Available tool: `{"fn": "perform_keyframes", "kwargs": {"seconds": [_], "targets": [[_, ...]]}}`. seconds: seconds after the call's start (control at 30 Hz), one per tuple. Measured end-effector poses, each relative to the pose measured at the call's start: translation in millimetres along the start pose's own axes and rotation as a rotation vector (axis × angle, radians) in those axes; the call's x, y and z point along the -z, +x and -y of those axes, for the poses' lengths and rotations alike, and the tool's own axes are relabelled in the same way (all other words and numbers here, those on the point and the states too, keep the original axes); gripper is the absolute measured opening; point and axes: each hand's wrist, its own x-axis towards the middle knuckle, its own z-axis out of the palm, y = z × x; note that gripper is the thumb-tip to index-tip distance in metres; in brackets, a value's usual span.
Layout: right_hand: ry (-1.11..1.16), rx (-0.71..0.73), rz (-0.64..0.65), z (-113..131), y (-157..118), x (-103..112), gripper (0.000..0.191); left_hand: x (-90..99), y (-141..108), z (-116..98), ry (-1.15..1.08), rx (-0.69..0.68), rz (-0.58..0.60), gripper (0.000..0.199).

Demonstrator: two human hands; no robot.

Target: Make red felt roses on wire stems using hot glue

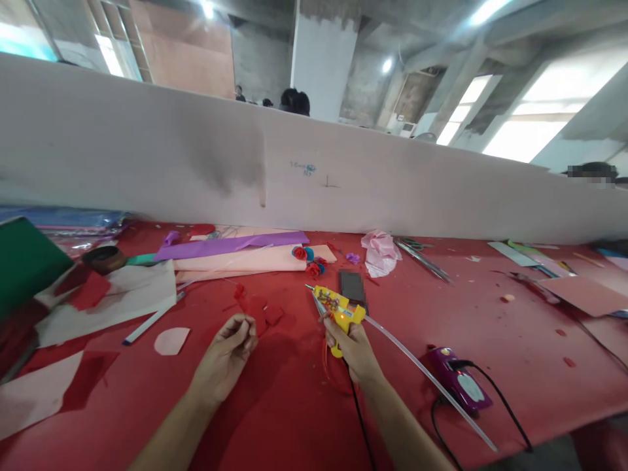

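My left hand (228, 353) is closed in a pinch over the red table. A small red paper flower (240, 293) shows just above its fingertips, seemingly on a thin stem. My right hand (356, 353) grips a yellow glue gun (347, 315), whose nozzle points to the upper left. A long clear glue stick (417, 363) runs out of its back end. In the same hand are what look like scissors, with a pointed metal blade (318, 304) beside the nozzle and a red loop below. Red paper petals (267, 313) lie between the hands.
Red and blue paper flowers (314, 265) lie behind the hands, near a dark phone (352, 288). A purple power strip (458, 379) with black cords sits at right. Pink crumpled paper (380, 254), a marker (153, 320) and a tape roll (103, 258) are about. A white partition (196, 157) rises behind.
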Motion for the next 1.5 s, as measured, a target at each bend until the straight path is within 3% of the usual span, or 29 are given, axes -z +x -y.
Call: {"fn": "perform_keyframes", "kwargs": {"seconds": [0.2, 0.37, 0.47, 0.77, 1.17, 1.5], "targets": [[-0.098, 0.1, 0.087, 19.0, -9.8, -15.0, 0.028, 2.2, 0.2, 4.2, 0.045, -0.107, -0.041, 0.018], [-0.53, 0.256, 0.13, 19.1, -17.9, -19.2, 0.033, 2.5, 1.4, 2.4, 0.095, -0.172, -0.033, 0.021], [-0.652, 0.327, 0.179, 12.0, -21.9, -26.5, 0.031, 0.9, 0.5, 2.6, 0.101, -0.168, -0.042, 0.024], [-0.504, 0.337, 0.228, -0.3, -14.4, -51.5, 0.023, -0.6, -0.4, 2.7, 0.081, -0.083, 0.012, 0.025], [-0.453, 0.267, 0.234, -10.6, -11.6, -53.4, 0.021, -2.1, -1.2, 3.2, 0.088, -0.06, -0.001, 0.023], [-0.51, 0.259, 0.207, -18.7, -7.4, -48.9, 0.031, -4.1, -3.9, 2.6, 0.049, -0.037, 0.009, 0.021]]}}
